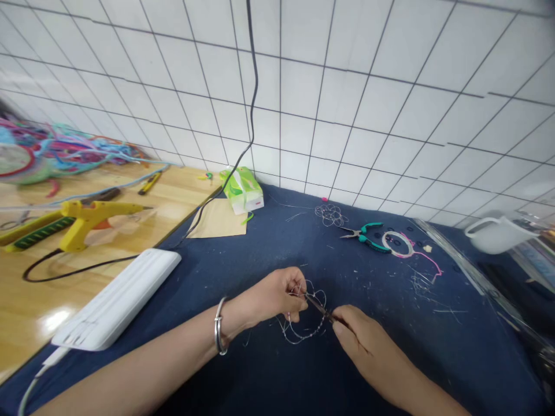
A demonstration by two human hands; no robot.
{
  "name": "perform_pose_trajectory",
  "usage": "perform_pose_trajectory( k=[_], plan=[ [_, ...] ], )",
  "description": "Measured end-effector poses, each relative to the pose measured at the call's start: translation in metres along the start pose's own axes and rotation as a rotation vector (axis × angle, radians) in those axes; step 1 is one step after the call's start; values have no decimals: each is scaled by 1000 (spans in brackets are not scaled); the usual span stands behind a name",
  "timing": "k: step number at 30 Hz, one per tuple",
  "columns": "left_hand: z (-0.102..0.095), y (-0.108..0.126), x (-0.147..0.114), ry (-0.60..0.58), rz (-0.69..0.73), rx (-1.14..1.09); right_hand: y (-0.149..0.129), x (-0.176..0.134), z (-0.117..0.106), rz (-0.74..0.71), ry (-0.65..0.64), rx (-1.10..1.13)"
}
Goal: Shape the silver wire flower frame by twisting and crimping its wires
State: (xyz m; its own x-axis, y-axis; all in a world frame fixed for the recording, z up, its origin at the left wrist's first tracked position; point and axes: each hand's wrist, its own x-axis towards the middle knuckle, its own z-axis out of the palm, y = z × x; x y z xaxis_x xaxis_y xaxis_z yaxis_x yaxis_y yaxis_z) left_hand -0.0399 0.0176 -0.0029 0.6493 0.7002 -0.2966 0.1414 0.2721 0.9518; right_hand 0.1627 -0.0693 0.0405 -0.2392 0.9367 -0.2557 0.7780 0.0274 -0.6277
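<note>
Pliers (319, 307) at wire loops (318, 330) (silvery)

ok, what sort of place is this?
Probably a small craft workbench: there's a yellow hot glue gun, teal-handled needle-nose pliers, and a looped thin-wire piece held in the left hand.

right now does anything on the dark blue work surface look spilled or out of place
Yes, mildly: thin silvery wire scraps lie strewn across the dark blue work surface, many beyond the right hand. Pointing every which way, they look like stray offcuts. Nothing looks clearly damaged.
</note>
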Motion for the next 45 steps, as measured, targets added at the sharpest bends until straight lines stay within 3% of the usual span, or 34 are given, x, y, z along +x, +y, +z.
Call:
perform_pose_trajectory(
  k=[12, 24, 45],
  plan=[
    [6, 3, -4, 89, 68, 267, -6, -2, 7, -75, 69, -270],
    [8, 7, -5, 154, 93, 332, -12, -7, -1, -20, 36, -347],
    [17, 11, -14, 296, 192, 527, -24, -10, 9, -48, 168, -485]
  ],
)
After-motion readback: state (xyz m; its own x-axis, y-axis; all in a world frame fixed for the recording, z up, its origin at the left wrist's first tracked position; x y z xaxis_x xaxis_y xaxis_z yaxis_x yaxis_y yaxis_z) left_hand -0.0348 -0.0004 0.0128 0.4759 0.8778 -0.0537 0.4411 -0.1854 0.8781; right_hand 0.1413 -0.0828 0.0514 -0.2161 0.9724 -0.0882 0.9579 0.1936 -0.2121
